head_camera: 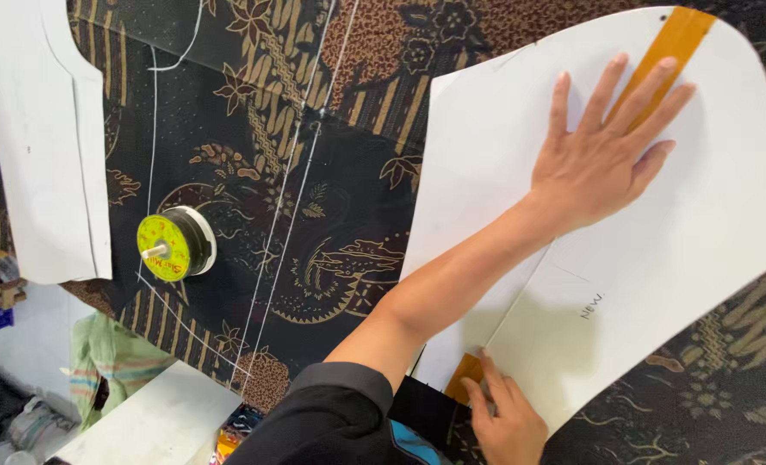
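Pressing flat on a white paper pattern (684, 232), one hand (607, 155) lies with its fingers (602, 90) spread wide, palm down, far out along an orange ruler (671, 47). I judge this to be the left hand, since the arm comes from the dark sleeve (331, 413) at the lower left; the crossing makes that less than sure. The spread palm seems meant to keep both paper and ruler from sliding on the cloth (331, 215) beneath.

Down at the near edge the right hand (508, 422) rests on the ruler's other end (465, 375), fingers loosely curled and touching it, gripping nothing that I can see. With one hand at each end the ruler stays lined up with a pencil line running across the pattern, partly tucked under the paper in between.

The cloth is dark with brown leaf and flower prints, spread over the desk, and white chalk lines cross it. A second paper pattern (47, 138) lies at the upper left, well apart from the first. Between the two sits a spool (176, 245) with a yellow-green end, alone on the cloth, likely as a weight.

Counted: two hands, two paper patterns, one ruler, one spool. Folded striped fabric (107, 362) hangs at the lower left beyond the desk edge.
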